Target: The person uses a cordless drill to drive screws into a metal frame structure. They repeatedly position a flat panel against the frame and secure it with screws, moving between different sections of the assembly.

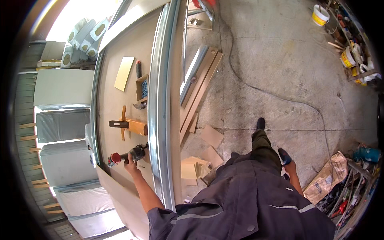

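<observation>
My left hand (131, 165) is wrapped round the handle of a red and black cordless drill (138, 152), over a pale board (108, 84) on the left. Beyond the drill is a wooden hand plane (136, 127) with a crossbar. Farther off, a small wooden box (139, 89) holds blue screws, with a dark claw hammer head (140, 106) at its near end. A pale yellow rectangular piece (124, 74) lies flat nearby. My right hand (291, 167) hangs low by my right side; its fingers are mostly hidden.
Shiny metal channels (158, 120) run along the board's right side. Long boards (204, 84) and flat offcuts (211, 136) lie on the concrete floor. A dark cable (272, 93) crosses it. At right are buckets (320, 16), a sack (329, 176) and piled scrap (346, 204). Wrapped stacks (64, 124) stand left.
</observation>
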Available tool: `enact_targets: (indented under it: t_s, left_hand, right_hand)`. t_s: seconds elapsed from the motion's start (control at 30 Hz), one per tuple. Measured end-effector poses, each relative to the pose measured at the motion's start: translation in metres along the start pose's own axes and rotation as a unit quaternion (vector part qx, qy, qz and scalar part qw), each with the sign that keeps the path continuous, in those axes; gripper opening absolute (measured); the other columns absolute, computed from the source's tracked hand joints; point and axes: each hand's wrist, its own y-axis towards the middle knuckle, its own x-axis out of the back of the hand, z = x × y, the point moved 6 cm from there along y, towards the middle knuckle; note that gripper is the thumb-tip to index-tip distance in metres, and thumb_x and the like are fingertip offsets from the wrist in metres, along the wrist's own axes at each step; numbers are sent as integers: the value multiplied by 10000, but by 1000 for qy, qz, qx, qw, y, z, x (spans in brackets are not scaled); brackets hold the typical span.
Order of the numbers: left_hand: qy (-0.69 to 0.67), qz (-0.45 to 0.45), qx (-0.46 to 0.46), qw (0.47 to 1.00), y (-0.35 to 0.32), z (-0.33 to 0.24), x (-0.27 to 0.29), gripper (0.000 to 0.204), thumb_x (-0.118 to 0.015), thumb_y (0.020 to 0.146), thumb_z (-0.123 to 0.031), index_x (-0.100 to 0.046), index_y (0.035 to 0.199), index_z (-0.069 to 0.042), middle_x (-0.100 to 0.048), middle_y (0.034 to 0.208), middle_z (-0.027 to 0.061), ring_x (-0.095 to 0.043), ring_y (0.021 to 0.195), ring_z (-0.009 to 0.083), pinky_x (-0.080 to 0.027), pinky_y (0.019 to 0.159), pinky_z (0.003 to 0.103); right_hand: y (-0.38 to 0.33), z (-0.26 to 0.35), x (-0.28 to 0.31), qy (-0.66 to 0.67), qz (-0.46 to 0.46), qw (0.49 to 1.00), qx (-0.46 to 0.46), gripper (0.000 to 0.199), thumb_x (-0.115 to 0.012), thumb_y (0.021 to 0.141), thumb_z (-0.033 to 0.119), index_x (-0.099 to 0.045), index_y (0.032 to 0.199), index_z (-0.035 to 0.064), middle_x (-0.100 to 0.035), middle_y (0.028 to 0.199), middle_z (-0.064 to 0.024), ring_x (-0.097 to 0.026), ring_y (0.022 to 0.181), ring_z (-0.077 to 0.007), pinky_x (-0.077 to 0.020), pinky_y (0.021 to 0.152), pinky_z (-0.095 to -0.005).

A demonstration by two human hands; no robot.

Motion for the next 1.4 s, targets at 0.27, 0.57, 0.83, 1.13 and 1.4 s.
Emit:
enact_targets:
  t_s: [0.27,0.57,0.83,1.13,1.4]
  left_hand:
    - [41,-50,174,983,25,0,-30,641,-802,818,-430,-594,1266,-20,-589,1288,135,-551,1141,302,-514,896,468]
    - [60,-77,186,978,-1,-37,-38,587,-747,877,-397,-534,1299,-50,-535,1287,158,-534,1146,367,-556,894,483]
    - [7,-140,164,976,18,-21,-44,448,-807,837,-328,-609,1124,-48,-628,1100,100,-616,1004,243,-578,722,374]
    - [-37,-159,145,976,33,5,-31,335,-828,800,-284,-650,1010,-94,-682,950,30,-653,788,170,-531,646,290]
    - [-142,-199,19,970,60,29,-18,441,-760,817,-174,-608,1144,79,-670,1088,119,-664,926,223,-576,815,372]
  right_hand:
    - [106,29,53,161,36,986,3,344,-683,710,0,-690,1053,33,-630,799,-14,-577,626,-126,-438,542,-272]
    - [136,31,113,129,59,989,-49,348,-681,694,-12,-677,1042,-10,-625,809,-17,-574,619,-117,-460,549,-258]
    - [121,17,112,108,34,991,-76,342,-648,670,-42,-650,1010,-13,-637,881,-44,-600,644,-134,-472,540,-264]
    - [94,83,51,164,54,983,-57,306,-662,671,-27,-664,974,9,-607,735,-25,-557,530,-128,-418,480,-260]
    - [83,132,11,149,15,988,26,312,-701,620,-44,-674,927,3,-639,750,-50,-600,597,-168,-459,529,-307]
